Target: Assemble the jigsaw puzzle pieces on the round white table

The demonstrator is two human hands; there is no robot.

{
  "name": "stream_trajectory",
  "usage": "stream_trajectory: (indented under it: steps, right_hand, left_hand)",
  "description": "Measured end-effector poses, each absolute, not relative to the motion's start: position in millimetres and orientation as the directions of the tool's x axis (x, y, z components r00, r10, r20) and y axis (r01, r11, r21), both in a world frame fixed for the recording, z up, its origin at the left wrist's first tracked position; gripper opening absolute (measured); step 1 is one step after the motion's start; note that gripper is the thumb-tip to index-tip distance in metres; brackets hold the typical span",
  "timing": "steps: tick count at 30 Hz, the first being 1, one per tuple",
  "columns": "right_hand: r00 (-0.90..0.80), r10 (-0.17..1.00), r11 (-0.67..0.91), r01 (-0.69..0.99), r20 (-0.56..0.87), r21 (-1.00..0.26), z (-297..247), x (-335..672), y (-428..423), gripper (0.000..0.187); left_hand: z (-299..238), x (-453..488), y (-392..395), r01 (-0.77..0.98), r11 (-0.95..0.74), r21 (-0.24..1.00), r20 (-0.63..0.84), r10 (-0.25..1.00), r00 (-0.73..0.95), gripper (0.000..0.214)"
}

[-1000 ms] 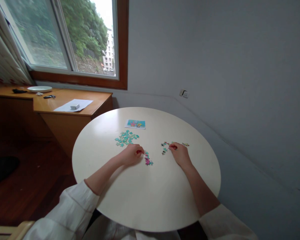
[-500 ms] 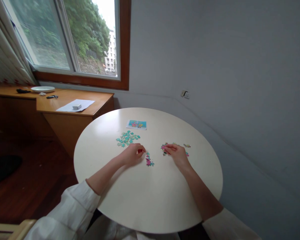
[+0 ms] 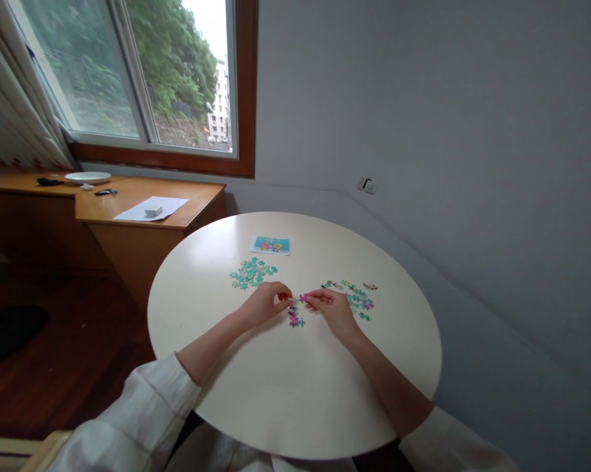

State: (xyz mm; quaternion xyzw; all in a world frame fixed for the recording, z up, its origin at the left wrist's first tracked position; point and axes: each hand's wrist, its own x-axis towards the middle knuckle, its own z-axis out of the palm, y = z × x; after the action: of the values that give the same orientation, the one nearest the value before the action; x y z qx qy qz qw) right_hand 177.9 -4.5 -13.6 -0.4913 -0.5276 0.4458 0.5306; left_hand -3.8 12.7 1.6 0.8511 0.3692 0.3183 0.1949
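A small cluster of joined pink and teal puzzle pieces (image 3: 294,319) lies on the round white table (image 3: 295,387). At its upper left edge is my left hand (image 3: 268,303), fingers curled and thumb and fingertips close together; whatever they hold, if anything, is too small to make out. My right hand (image 3: 335,313) pinches a pink puzzle piece (image 3: 303,298) just up and right of the cluster. Several loose puzzle pieces (image 3: 360,301) lie beyond the right hand, partly hidden by it. A pile of teal puzzle pieces (image 3: 252,271) sits beyond my left hand.
A picture card (image 3: 270,246) with a cartoon print lies toward the table's far side. Left of the table stands a wooden desk (image 3: 142,246) with a paper sheet (image 3: 170,208), a small white box (image 3: 153,211) and a white plate (image 3: 87,177). A grey wall (image 3: 472,196) borders the right.
My right hand has moved left from the loose pieces toward the joined cluster, carrying the pink piece. The pieces it covered now show. My left hand has shifted slightly right.
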Motion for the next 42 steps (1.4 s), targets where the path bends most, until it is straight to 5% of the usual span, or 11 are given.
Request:
stream_trajectory:
  steps: [31, 42]
  right_hand:
    - [-0.01, 0.998, 0.058, -0.044, 0.059, -0.997, -11.7, 171.5, -8.1, 0.028]
    - [0.022, 0.997, 0.07, 0.002, 0.07, -0.998, -21.1, 178.3, -3.6, 0.03]
  left_hand:
    - [6.8, -4.0, 10.1, 0.485, -0.675, 0.556, 0.433, 0.733, 0.524, 0.011]
    - [2.0, -8.6, 19.0, 0.495, -0.651, 0.576, 0.534, 0.758, 0.375, 0.009]
